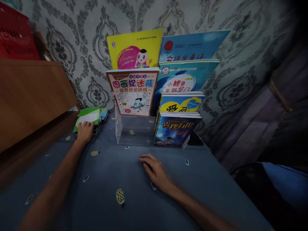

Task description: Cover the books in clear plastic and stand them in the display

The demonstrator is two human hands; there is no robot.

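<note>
Left hand (84, 131) lay flat on the green book (88, 117) topping the stack at the counter's (101, 179) far-left edge, grip released. Right hand (154, 169) rested open mid-counter. Best to pinch the spine, lifting one book only.

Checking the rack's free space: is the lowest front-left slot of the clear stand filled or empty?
Empty: the clear stand shows only tablecloth through that slot.
</note>
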